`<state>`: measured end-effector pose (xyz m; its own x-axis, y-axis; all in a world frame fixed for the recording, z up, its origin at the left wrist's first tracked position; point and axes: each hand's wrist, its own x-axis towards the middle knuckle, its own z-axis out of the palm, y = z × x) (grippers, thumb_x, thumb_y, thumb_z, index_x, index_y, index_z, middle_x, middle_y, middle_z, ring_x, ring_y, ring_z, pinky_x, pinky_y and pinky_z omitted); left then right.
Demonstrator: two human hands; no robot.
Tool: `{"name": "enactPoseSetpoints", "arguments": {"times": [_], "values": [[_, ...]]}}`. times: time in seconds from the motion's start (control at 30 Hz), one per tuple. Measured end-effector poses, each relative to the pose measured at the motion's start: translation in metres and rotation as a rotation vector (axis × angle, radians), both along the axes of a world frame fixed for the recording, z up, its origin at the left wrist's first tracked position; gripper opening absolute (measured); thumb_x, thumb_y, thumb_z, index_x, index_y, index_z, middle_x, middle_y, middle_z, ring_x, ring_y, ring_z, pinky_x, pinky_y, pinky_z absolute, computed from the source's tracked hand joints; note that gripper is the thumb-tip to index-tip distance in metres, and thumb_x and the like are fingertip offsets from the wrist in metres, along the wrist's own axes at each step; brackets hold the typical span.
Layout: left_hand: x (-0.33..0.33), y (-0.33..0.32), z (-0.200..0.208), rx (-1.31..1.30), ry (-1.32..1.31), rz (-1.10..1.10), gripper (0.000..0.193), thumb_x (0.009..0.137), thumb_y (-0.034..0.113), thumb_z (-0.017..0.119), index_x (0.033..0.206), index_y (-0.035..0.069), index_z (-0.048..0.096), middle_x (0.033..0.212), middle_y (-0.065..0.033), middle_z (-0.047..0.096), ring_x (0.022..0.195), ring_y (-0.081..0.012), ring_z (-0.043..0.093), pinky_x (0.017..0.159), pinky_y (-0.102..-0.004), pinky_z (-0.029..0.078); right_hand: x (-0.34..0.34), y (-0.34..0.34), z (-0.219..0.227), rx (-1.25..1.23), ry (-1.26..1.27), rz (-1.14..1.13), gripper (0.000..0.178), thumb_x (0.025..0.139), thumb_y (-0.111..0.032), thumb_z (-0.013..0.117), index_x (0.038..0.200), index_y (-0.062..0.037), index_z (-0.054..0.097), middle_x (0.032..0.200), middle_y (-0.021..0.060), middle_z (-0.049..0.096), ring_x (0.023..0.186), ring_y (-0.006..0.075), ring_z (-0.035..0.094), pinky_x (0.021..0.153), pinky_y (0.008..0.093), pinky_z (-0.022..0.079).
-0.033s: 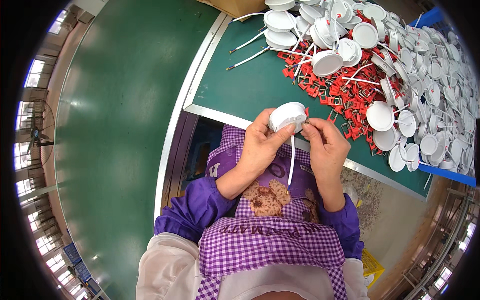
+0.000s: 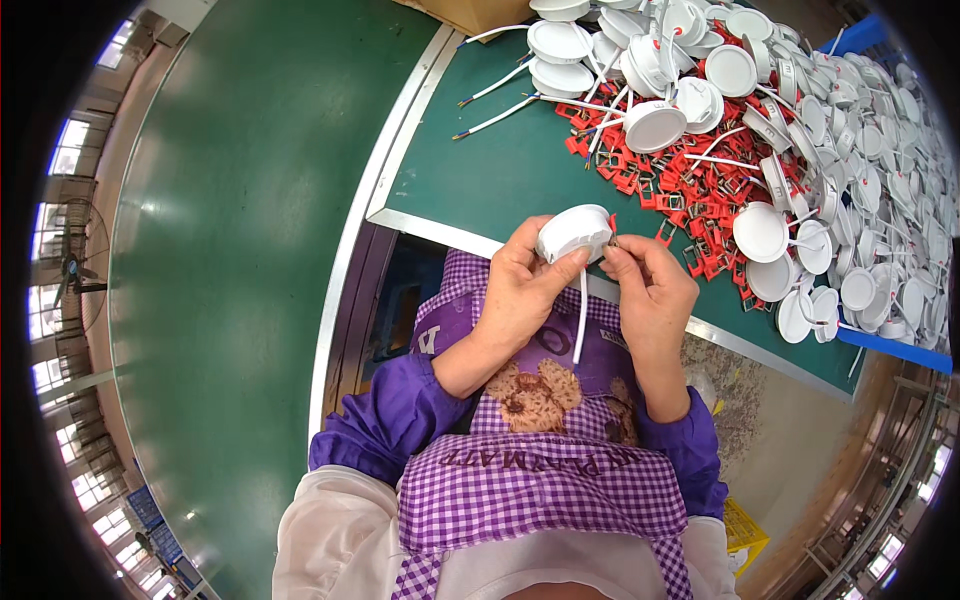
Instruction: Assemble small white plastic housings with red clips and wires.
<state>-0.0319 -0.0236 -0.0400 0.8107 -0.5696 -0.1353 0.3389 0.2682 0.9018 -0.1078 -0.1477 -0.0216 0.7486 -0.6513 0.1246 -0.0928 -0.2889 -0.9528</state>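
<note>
My left hand (image 2: 522,285) grips a round white downlight (image 2: 574,232) by its rim, thumb across the near side. A white cable (image 2: 582,320) hangs from the downlight toward my apron. At the downlight's right side, my right hand (image 2: 652,290) pinches a small red clip with metal wire (image 2: 613,224). Most of that clip is hidden by the fingertips, so I cannot tell whether it is attached. Both hands are just above the near edge of the green table (image 2: 460,190).
Many loose red clips (image 2: 690,215) lie heaped right of my hands. Beyond them, white downlights (image 2: 655,127) with cables pile up, many in a blue crate (image 2: 905,352). A cardboard box (image 2: 470,14) stands at the far edge. A long green surface (image 2: 240,250) runs along the left.
The hanging cable's lower end has swung slightly left and up. Both hands keep almost the same place and grip.
</note>
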Motion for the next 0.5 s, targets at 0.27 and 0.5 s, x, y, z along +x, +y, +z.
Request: {"name": "enactPoseSetpoints", "arguments": {"times": [0.27,0.5], "values": [[0.003,0.006,0.006,-0.09,0.028,-0.078,0.029,0.09,0.006,0.068,0.116,0.0,0.056,0.106,-0.0059,0.065,0.096,-0.0109,0.062,0.086,-0.0262,0.051,-0.006,-0.006,0.006,0.43,-0.037,0.101,0.05,0.085,-0.001,0.071,0.13,0.0031,0.049,0.118,0.0159,0.062,0.092,0.0154,0.065,0.081,0.0265,0.052],[0.005,0.023,0.01,-0.059,0.047,-0.139,0.027,0.091,0.005,0.066,0.115,0.0,0.056,0.107,-0.0072,0.065,0.098,-0.012,0.062,0.086,-0.0268,0.051,-0.006,-0.005,0.002,0.538,0.01,0.186,0.044,0.086,-0.002,0.07,0.125,0.0054,0.053,0.111,0.0142,0.065,0.096,0.0164,0.065,0.085,0.028,0.053]]}}
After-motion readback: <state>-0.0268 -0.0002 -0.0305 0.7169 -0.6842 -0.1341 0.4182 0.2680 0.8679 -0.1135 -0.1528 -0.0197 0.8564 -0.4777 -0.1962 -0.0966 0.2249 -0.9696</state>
